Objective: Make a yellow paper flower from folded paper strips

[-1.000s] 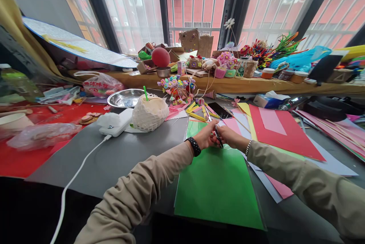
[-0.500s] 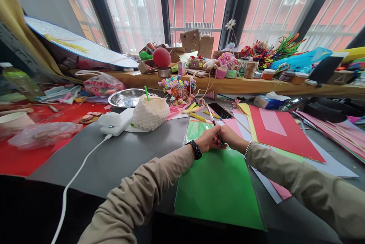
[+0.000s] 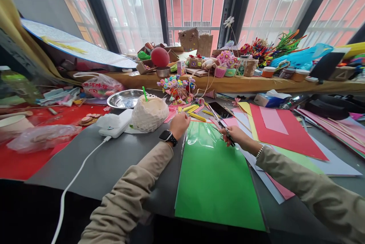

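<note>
My right hand (image 3: 234, 135) grips a pair of scissors (image 3: 227, 136), its slim blades pointing away from me over the far right part of a green sheet (image 3: 216, 183) in a clear sleeve. My left hand (image 3: 179, 125), with a watch on the wrist, is by the sheet's far left corner. Its fingers are curled closed, and what they hold, if anything, is hidden. Just beyond it lie folded yellow paper strips (image 3: 197, 117) and pink scraps (image 3: 172, 111). A dark phone (image 3: 220, 110) rests past the scissors' tips.
To the left stand a foam-netted coconut (image 3: 149, 114) with a green straw, a metal plate (image 3: 114, 101) and a white power bank (image 3: 115, 124) with a cable. Red card (image 3: 299, 137) and other paper sheets lie right. A bunch of small craft flowers (image 3: 177, 88) stands behind.
My hands were together around the scissors and have parted. The left moved left towards the yellow strips; the right shifted slightly right, still holding the scissors.
</note>
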`<state>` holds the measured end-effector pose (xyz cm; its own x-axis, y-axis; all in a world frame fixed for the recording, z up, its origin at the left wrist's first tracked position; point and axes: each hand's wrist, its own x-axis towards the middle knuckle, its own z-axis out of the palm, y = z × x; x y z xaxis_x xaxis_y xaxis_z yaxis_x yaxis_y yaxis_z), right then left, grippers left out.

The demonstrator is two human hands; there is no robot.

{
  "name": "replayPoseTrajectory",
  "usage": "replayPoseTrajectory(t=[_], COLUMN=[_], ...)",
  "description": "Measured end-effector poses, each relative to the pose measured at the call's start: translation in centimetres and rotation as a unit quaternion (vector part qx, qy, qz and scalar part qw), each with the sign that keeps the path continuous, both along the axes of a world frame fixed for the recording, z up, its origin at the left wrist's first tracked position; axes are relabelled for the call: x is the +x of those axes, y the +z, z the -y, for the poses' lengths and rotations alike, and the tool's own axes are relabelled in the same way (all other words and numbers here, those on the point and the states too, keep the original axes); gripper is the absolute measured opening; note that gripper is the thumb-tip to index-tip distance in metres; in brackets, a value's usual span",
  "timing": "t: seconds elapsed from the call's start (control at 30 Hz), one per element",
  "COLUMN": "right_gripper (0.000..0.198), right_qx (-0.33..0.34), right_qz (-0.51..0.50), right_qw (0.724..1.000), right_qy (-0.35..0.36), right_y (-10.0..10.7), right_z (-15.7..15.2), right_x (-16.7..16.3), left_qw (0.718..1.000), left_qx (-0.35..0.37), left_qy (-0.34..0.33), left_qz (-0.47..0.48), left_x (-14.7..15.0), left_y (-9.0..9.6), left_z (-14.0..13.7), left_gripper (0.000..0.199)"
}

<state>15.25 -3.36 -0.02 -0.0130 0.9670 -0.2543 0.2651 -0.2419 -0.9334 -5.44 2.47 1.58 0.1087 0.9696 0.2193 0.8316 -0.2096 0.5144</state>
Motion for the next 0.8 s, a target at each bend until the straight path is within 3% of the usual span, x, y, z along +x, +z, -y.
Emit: replayPoseTrajectory(t=[0.03, 0.07, 0.17, 0.3, 0.4, 0.5, 0.53, 0.57, 0.63, 0.7, 0.73, 0.8], right_gripper=[0.019, 0.019, 0.021, 0.021, 0.022, 0.022, 0.022, 0.022, 0.022, 0.023, 0.023, 0.024], right_qx=[0.003, 0.008, 0.023, 0.030, 0.022, 0.023, 0.026, 0.030, 0.034, 0.032, 0.027, 0.018], right_qz=[0.005, 0.009, 0.022, 0.038, 0.044, 0.059, 0.072, 0.089, 0.134, 0.176, 0.190, 0.200], right_qw=[1.000, 1.000, 0.999, 0.999, 0.999, 0.998, 0.997, 0.995, 0.990, 0.984, 0.981, 0.980], right_qy=[0.002, 0.002, -0.006, -0.021, -0.022, -0.023, -0.023, -0.021, -0.012, -0.001, 0.003, 0.012], right_y=[0.0, -0.1, -0.3, -1.3, -2.3, -2.6, -2.6, -2.5, -2.1, -1.8, -1.6, -1.3], right_z=[0.1, 0.3, 0.5, 0.5, 0.3, 0.4, 0.5, 0.6, 0.8, 0.9, 1.0, 1.0], right_x=[0.1, 0.2, 0.2, 0.5, 1.0, 1.2, 1.3, 1.3, 1.2, 1.2, 1.1, 1.0], left_qw=[0.995, 0.988, 0.976, 0.975, 0.989, 0.989, 0.966, 0.926, 0.803, 0.689, 0.647, 0.594], left_qx=[0.070, 0.090, 0.068, 0.034, 0.034, -0.007, -0.061, -0.124, -0.244, -0.333, -0.362, -0.396], left_qy=[0.041, 0.069, 0.100, 0.113, 0.108, 0.045, 0.013, -0.026, -0.102, -0.155, -0.175, -0.202], left_qz=[-0.061, -0.109, -0.181, -0.190, -0.095, 0.143, 0.250, 0.357, 0.533, 0.624, 0.647, 0.670], left_x=[-0.6, -1.0, -1.2, -0.7, -1.0, -1.2, -1.1, -1.0, -0.7, -0.3, -0.1, 0.1], left_y=[-0.1, -0.2, -0.8, -1.4, -1.1, -0.2, 0.1, 0.4, 0.9, 1.2, 1.3, 1.4], left_z=[-0.6, -1.2, -2.3, -2.9, -2.7, -1.7, -1.2, -0.6, 0.5, 1.4, 1.8, 2.3], left_gripper=[0.029, 0.036, 0.048, 0.030, 0.025, 0.020, 0.021, 0.022, 0.021, 0.020, 0.022, 0.027])
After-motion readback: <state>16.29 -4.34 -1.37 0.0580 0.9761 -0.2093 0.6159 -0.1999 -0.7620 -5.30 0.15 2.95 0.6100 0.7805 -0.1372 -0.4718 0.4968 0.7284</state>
